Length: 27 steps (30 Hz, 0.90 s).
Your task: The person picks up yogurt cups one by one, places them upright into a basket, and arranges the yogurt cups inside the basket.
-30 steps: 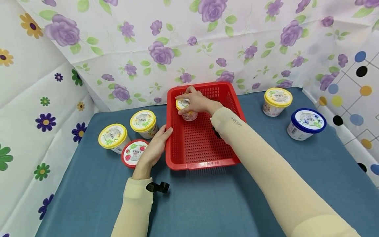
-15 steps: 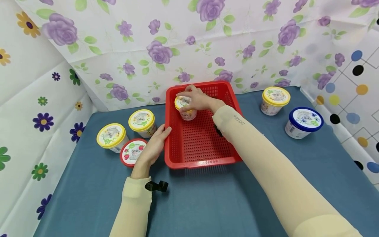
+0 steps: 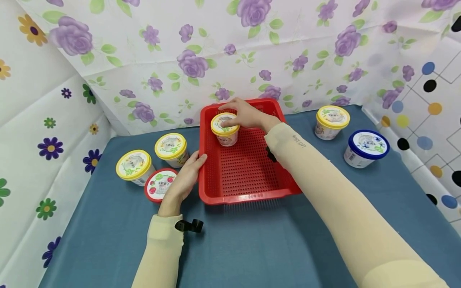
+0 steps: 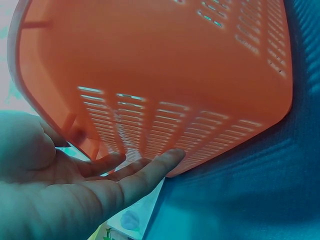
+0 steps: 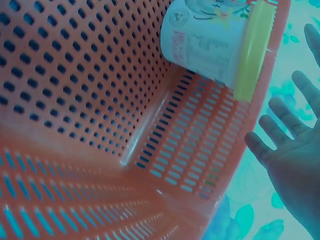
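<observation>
Right hand (image 3: 248, 114) is hovering over a yellow-lidded tub (image 3: 227, 139) around the middle of the frame, and its grip is looking totally let go: in the right wrist view the fingers (image 5: 286, 115) are sitting wide apart and clear of the lid, though I can't tell if the thumb is touching the top. The tub itself is standing upright inside the red basket (image 3: 252, 196), towards that basket's upper left corner. Left hand (image 3: 185, 178), a bit left of centre, is doing the actual holding: its grip is pinching the basket's left rim, thumb lying over the edge, pretty straight fingers resting along the outer wall. On the left of the frame, a pale yellow-topped cup (image 3: 134, 165), its lookalike (image 3: 171, 147) and a red-lidded tub (image 3: 159, 185) are bunching together on the blue worktop (image 3: 245, 252), the red one partly hiding behind that left hand. Over on the right, another yellow-lidded one (image 3: 332, 117) and a blue-lidded tub (image 3: 369, 143) are sitting near each other.
</observation>
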Motion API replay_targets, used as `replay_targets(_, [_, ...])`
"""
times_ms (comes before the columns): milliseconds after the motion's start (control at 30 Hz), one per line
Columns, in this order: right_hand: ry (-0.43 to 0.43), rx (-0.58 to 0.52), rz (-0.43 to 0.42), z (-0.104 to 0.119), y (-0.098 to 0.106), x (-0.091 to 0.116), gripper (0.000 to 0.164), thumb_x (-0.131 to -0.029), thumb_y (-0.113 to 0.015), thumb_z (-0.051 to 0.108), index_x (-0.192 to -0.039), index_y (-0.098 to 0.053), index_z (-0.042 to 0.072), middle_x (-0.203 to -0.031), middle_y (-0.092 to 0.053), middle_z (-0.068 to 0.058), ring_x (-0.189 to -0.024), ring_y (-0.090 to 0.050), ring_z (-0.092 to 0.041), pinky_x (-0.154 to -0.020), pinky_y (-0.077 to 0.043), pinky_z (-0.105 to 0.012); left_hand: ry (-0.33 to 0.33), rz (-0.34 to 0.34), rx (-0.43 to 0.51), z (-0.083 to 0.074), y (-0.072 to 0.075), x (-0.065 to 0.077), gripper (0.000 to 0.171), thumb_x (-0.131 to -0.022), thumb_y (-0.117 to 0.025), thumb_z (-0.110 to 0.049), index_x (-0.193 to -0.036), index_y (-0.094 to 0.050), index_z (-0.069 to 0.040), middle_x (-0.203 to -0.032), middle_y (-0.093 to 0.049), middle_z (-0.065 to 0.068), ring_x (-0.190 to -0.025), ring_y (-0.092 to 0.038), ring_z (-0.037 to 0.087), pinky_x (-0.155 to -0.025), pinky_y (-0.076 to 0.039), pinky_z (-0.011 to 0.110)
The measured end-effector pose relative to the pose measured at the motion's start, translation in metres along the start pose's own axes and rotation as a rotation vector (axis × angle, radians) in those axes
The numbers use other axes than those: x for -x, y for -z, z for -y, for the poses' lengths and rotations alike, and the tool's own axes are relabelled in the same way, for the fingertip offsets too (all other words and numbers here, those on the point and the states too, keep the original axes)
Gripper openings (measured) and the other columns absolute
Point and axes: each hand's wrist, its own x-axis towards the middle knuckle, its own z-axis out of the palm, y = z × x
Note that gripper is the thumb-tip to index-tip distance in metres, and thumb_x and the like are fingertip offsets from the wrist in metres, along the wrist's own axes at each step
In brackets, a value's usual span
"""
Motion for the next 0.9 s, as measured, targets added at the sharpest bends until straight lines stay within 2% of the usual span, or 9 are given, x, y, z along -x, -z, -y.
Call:
replay_targets(200, [0.033, 0.043, 0.006, -0.003, 0.018, 0.008, 0.069, -0.096, -0.076, 0.044, -0.154, -0.052, 0.016, -0.158, -0.038, -0.011, -0.146, -0.037, -0.030, -0.120, -0.032, -0.053, 0.007, 0.008, 0.011, -0.001, 0.000, 0.000, 0.054, -0.115, -0.037, -0.035, -0.159, -0.028, -0.006, -0.147, -0.049, 0.028, -0.130, -0.056, 0.047, -0.092, -0.059, 0.038])
replay_targets(367, [0.045, 0.023, -0.008, -0.007, 0.037, 0.022, 0.065, -0.095, -0.076, 0.045, -0.150, -0.057, 0.015, -0.155, -0.045, -0.007, -0.146, -0.039, -0.029, -0.121, -0.030, -0.051, 0.008, 0.005, 0.001, -0.001, -0.001, -0.001, 0.054, -0.114, -0.037, -0.036, -0.159, -0.028, -0.008, -0.148, -0.049, 0.028, -0.129, -0.056, 0.047, -0.093, -0.059, 0.039])
replay_targets(600, [0.026, 0.015, 0.008, -0.013, 0.059, 0.046, 0.068, -0.095, -0.075, 0.049, -0.151, -0.056, 0.016, -0.159, -0.043, -0.006, -0.150, -0.034, -0.030, -0.121, -0.028, -0.055, 0.003, 0.016, -0.007, -0.001, -0.001, -0.001, 0.056, -0.115, -0.036, -0.036, -0.160, -0.026, -0.004, -0.147, -0.048, 0.030, -0.129, -0.057, 0.045, -0.097, -0.057, 0.044])
replay_targets(800, [0.057, 0.033, -0.017, -0.019, 0.075, 0.060, 0.060, -0.095, -0.076, 0.045, -0.146, -0.061, 0.018, -0.155, -0.047, -0.005, -0.147, -0.035, -0.027, -0.118, -0.031, -0.059, -0.005, 0.011, -0.005, -0.002, 0.000, 0.000, 0.056, -0.115, -0.036, -0.037, -0.160, -0.027, -0.005, -0.147, -0.049, 0.030, -0.128, -0.057, 0.045, -0.095, -0.058, 0.042])
replay_targets(900, [0.041, 0.050, -0.018, -0.023, 0.082, 0.070, 0.061, -0.095, -0.075, 0.046, -0.147, -0.061, 0.018, -0.157, -0.044, -0.006, -0.147, -0.036, -0.029, -0.118, -0.031, -0.061, -0.007, 0.015, -0.002, -0.001, 0.000, 0.000, 0.056, -0.115, -0.036, -0.037, -0.160, -0.027, -0.005, -0.147, -0.048, 0.030, -0.129, -0.057, 0.046, -0.094, -0.058, 0.041])
